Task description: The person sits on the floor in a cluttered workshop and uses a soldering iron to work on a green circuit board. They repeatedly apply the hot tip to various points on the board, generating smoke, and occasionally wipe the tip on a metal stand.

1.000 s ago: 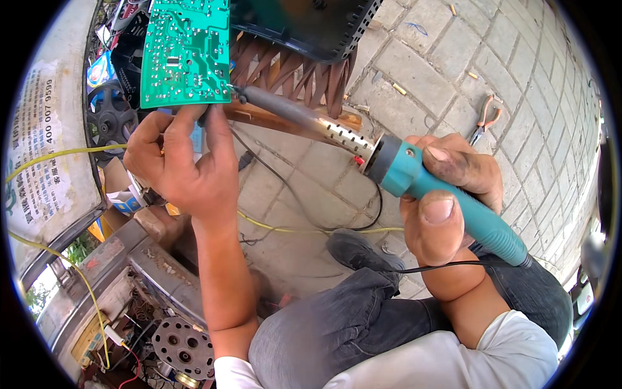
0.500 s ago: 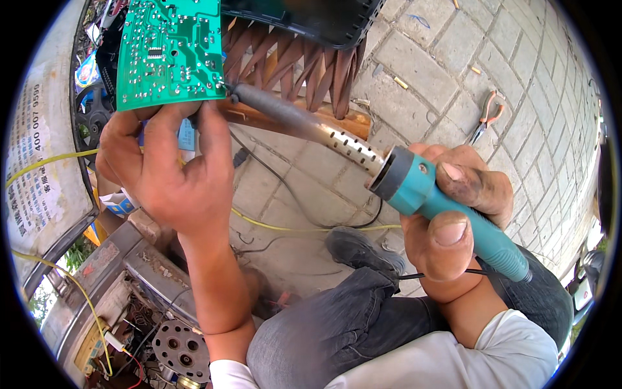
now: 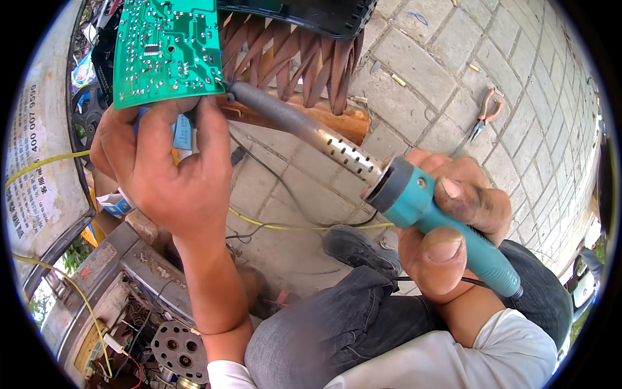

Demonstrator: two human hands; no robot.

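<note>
My left hand (image 3: 172,162) grips a green circuit board (image 3: 170,58) by its lower edge, with the fingers partly hidden behind it. The board's solder side, dotted with joints and one small black chip, faces me. In my right hand (image 3: 453,214) is a soldering iron (image 3: 470,246) with a teal handle, a perforated metal sleeve and a thick dark barrel. Its tip meets or nearly meets the board's lower right corner; actual contact is too small to tell. A blue part (image 3: 183,133) shows between my left fingers, beneath the board.
Behind the board is a stool with brown woven straps (image 3: 291,61) and a wooden bar (image 3: 337,120), carrying a black plastic casing (image 3: 317,16). Orange-handled pliers (image 3: 486,113) lie on the paving. A yellow cable (image 3: 291,227) crosses the ground. Old machine parts (image 3: 181,350) crowd the lower left.
The board and my left hand have shifted slightly up and left. The soldering iron has moved a little left with my right hand, its tip staying by the same corner.
</note>
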